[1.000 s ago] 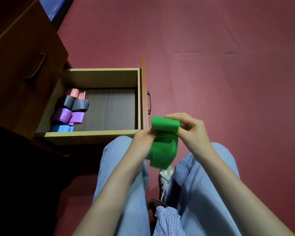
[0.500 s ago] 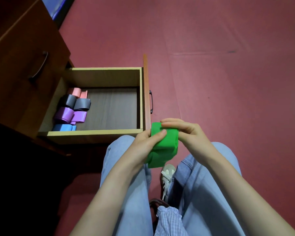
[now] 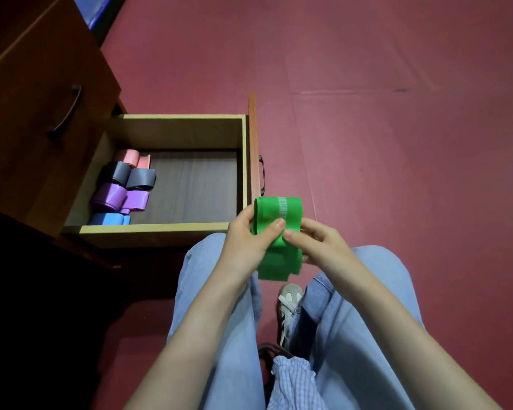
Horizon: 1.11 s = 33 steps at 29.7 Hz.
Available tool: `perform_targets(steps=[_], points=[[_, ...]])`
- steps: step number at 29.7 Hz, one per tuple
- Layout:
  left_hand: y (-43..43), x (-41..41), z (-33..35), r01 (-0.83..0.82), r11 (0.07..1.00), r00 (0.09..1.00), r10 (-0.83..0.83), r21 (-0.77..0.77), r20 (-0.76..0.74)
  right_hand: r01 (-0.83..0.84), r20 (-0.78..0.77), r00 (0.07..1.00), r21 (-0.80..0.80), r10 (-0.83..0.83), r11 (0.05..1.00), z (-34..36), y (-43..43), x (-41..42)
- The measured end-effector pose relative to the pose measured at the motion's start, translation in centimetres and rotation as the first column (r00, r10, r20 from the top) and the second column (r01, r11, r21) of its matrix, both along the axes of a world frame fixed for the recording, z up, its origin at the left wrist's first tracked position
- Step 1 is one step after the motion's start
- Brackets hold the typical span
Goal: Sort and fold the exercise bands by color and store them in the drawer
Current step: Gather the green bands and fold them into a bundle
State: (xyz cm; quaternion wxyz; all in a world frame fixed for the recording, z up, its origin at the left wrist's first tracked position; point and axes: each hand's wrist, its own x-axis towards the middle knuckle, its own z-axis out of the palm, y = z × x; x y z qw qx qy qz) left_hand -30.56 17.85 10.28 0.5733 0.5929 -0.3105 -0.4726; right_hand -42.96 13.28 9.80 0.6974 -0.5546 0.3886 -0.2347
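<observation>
Dark red floor (image 3: 397, 143) across most of the view, seamed, with a small dark mark far right. At left, dark wood desk (image 3: 36, 113), cut off by the top and left edges, lower part lost in black shadow. On its closed upper front, a curved handle (image 3: 64, 109). Below that, open drawer (image 3: 160, 227) pulled out, with pale walls and a dark grained bottom. Front panel seen edge-on, black pull (image 3: 262, 174) half hidden behind it. Pale blue jeans (image 3: 219, 321) over both thighs, running out of the bottom edge, forearms cut off there too.

Green band (image 3: 279, 261) held above the knees, outside the drawer, just right of its near front corner. Bright green, wide and flat, folded over on itself: rounded fold on top, loose squared ends hanging below. Number of layers not clear. White lettering (image 3: 281, 210) down the upper face, partly covered by a thumb and too blurred to read. Left grip (image 3: 246, 241) clenched on the band's left edge, thumb pressed on the front, fingers hidden behind. Right grip (image 3: 320, 245) pinching the band from the right, thumb in front, fingers mostly out of sight behind the fold.

At the drawer's left end, folded bands in a column: pink bands (image 3: 128, 156) farthest, then grey bands (image 3: 141, 178), purple bands (image 3: 110, 195), and blue bands (image 3: 108, 219) nearest, lower part hidden by the near wall. Between the knees, a pale laced shoe (image 3: 289, 303). At the bottom edge, a bunch of checked cloth (image 3: 293, 380), cut off.
</observation>
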Motion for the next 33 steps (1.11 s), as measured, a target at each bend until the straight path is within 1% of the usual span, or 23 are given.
perform_targets(steps=[2, 4, 6, 9, 11, 13, 16, 18, 20, 22, 24, 27, 28, 30, 33], points=[[0.0, 0.2, 0.0, -0.005, 1.0, 0.999, 0.004, -0.029, -0.039, 0.022, 0.043, 0.999, 0.032, -0.024, 0.999, -0.1, -0.1, 0.0], [0.0, 0.4, -0.1, -0.002, 1.0, 0.992, -0.001, -0.021, -0.124, 0.05, 0.079, 0.995, 0.047, -0.054, 0.998, -0.2, 0.0, 0.1], [0.1, 0.5, -0.5, 0.042, 0.999, 0.974, -0.035, 0.029, -0.224, 0.115, 0.134, 0.983, 0.064, -0.122, 0.991, -0.3, -0.2, 0.3], [0.5, 0.2, -1.1, 0.171, 0.981, 0.947, -0.139, 0.089, -0.29, 0.211, 0.184, 0.959, 0.048, -0.216, 0.976, 0.0, -0.6, 0.8], [0.5, 0.0, -1.1, 0.187, 0.972, 0.943, -0.136, 0.144, -0.304, 0.234, 0.196, 0.952, 0.025, -0.234, 0.972, 0.2, -0.7, 1.1], [0.3, -0.2, -0.8, 0.17, 0.97, 0.939, -0.106, 0.173, -0.328, 0.231, 0.198, 0.953, 0.012, -0.229, 0.973, 0.1, -0.7, 1.2], [0.1, -0.1, 0.0, 0.16, 0.977, 0.878, -0.075, 0.142, -0.473, 0.226, 0.186, 0.957, 0.005, -0.223, 0.974, -0.3, -0.6, 1.0], [0.1, 0.4, 0.3, 0.167, 0.972, 0.844, -0.055, 0.165, -0.533, 0.173, 0.172, 0.97, 0.01, -0.172, 0.985, -0.5, -0.5, 0.7], [0.0, 1.0, 0.2, 0.208, 0.958, 0.831, -0.065, 0.199, -0.552, 0.124, 0.164, 0.978, 0.053, -0.132, 0.991, -0.5, -0.4, 0.4], [0.1, 1.3, 0.0, 0.248, 0.945, 0.835, -0.098, 0.212, -0.541, 0.106, 0.192, 0.973, 0.131, -0.13, 0.986, -0.5, -0.2, 0.1], [0.5, 1.0, -0.1, 0.258, 0.943, 0.865, -0.128, 0.212, -0.485, 0.108, 0.224, 0.962, 0.206, -0.154, 0.973, -0.5, -0.1, 0.0], [0.8, 0.7, -0.8, 0.187, 0.964, 0.94, -0.121, 0.187, -0.318, 0.104, 0.276, 0.943, 0.288, -0.187, 0.952, -0.4, 0.0, -0.1], [0.8, 0.6, -0.9, 0.156, 0.972, 0.953, -0.102, 0.173, -0.287, 0.105, 0.294, 0.934, 0.314, -0.202, 0.943, -0.4, 0.0, -0.1], [0.9, 0.5, -1.1, 0.1, 0.984, 0.965, -0.06, 0.149, -0.255, 0.105, 0.294, 0.933, 0.334, -0.209, 0.937, -0.4, 0.2, 0.0], [1.0, 0.6, -1.3, 0.063, 0.991, 0.976, -0.038, 0.115, -0.214, 0.115, 0.243, 0.951, 0.301, -0.193, 0.947, -0.8, 0.2, 0.2]])
